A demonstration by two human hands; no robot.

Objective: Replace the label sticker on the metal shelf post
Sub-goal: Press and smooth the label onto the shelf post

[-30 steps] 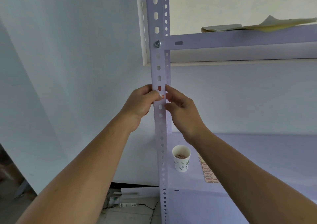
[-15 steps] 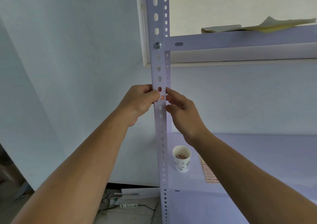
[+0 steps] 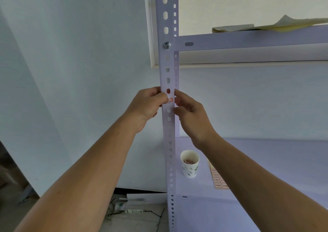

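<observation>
Gripping the metal shelf post (image 3: pixel 167 72) with my left hand (image 3: pixel 147 105), thumb at the nine o'clock edge of the red label sticker (image 3: pixel 170 99), and pinching the post's three o'clock edge with my right hand (image 3: pixel 190 113), I find nothing shifted since a second ago, so the sticker is still unpeeled.

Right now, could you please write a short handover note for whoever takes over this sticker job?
Left hand: grips the metal shelf post, thumb tip at the red-edged label sticker.
Right hand: pinches the post's right edge beside that sticker.
Sticker sheet and paper cup of scraps sit on the lower shelf.
Done: unclear whether this sticker is coming off or going on.
Left: check that, then finish peeling it or press it flat.
</observation>
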